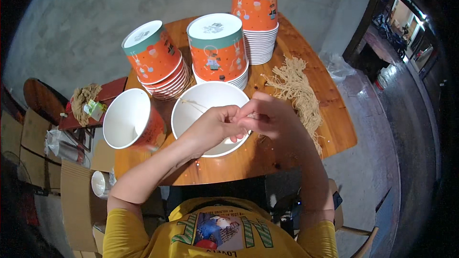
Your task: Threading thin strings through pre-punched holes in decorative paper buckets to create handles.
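Over a white-lined paper bucket [184, 122], which stands mouth up at the table's near side, my two hands meet. My left hand [217, 123] is closed in a pinch on a thin tan string [193, 103], whose loose end trails across the bucket's mouth. Thumb and fingers together, my right hand [267, 114] presses against the left fingertips. What exactly lies between the right fingers is too small to make out. A thick bundle of loose tan strings [301, 93] lies on the table beside my right hand.
An orange paper bucket [126, 119] stands mouth up at the wooden table's [339, 126] left edge. Behind are upside-down nested bucket stacks: left [155, 57], middle [217, 52] and far right [256, 12]. Cardboard boxes [79, 200] and a red bench [110, 93] are at left.
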The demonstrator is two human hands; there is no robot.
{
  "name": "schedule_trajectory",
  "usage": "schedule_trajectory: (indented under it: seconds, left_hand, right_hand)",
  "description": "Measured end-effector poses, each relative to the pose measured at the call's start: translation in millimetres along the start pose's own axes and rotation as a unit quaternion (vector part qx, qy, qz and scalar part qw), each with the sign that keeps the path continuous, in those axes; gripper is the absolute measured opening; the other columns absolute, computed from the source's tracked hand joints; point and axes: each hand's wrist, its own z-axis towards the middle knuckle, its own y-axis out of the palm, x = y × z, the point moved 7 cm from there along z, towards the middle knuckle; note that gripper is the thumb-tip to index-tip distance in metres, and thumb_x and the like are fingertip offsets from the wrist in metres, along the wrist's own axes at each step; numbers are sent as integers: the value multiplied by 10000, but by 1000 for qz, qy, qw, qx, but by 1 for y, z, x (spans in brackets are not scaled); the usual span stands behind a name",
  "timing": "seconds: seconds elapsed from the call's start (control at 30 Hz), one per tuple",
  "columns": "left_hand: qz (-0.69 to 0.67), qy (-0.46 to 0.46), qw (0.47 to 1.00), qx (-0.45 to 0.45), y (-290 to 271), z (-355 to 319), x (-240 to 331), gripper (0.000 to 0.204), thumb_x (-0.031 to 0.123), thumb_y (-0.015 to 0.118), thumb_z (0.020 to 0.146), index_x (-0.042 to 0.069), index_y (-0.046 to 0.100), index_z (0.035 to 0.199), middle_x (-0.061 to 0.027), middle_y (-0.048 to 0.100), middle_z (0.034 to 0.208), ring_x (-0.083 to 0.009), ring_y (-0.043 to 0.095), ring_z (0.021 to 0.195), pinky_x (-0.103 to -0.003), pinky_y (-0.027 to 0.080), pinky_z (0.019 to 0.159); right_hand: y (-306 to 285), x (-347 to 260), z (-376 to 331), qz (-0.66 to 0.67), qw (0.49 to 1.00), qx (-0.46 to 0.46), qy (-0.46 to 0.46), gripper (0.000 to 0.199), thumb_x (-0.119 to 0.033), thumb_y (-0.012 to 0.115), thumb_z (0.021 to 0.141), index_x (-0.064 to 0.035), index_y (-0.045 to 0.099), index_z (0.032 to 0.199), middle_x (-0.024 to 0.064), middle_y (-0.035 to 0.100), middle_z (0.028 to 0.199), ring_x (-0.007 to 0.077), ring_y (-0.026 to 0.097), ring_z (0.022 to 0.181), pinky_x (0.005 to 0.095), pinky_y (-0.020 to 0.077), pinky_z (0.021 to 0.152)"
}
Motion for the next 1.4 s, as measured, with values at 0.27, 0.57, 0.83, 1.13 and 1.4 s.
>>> schedule_trajectory:
  seconds: [0.27,0.57,0.83,1.13,1.4]
  left_hand:
    - [-69,-44,996,-36,5,0,-5,170,152,649,879,18,633,984,2,612,851,-69,534,727,-210,442,680]
    - [-67,-63,994,-50,8,-1,-4,157,164,628,898,17,629,952,0,616,843,-63,525,725,-192,423,666]
    - [-48,-46,996,-58,9,1,-2,140,166,617,905,30,613,939,18,603,816,-48,503,688,-183,407,650]
    - [-289,-178,936,-95,16,6,-20,94,35,578,879,44,550,969,-82,667,915,-90,641,715,-172,513,611]
    - [-297,-162,934,-112,14,3,-12,116,-6,573,878,29,540,984,-127,659,975,-144,665,816,-201,522,675]
  right_hand:
    - [-6,24,-6,-42,997,45,41,79,-111,644,838,-33,640,848,23,559,759,87,512,643,240,404,571]
    - [-13,42,-33,107,969,176,135,88,-83,631,847,-32,591,906,-7,556,799,59,485,658,216,397,574]
    - [-7,10,-43,-190,970,147,-45,154,-98,698,788,-58,576,873,74,562,743,211,572,627,309,469,561]
    - [5,13,-51,-100,964,244,30,104,-41,668,771,-49,569,801,27,491,687,120,456,549,255,371,502]
    - [14,6,-56,-187,954,227,-57,103,-105,664,814,-42,604,869,57,560,742,151,552,609,286,453,560]
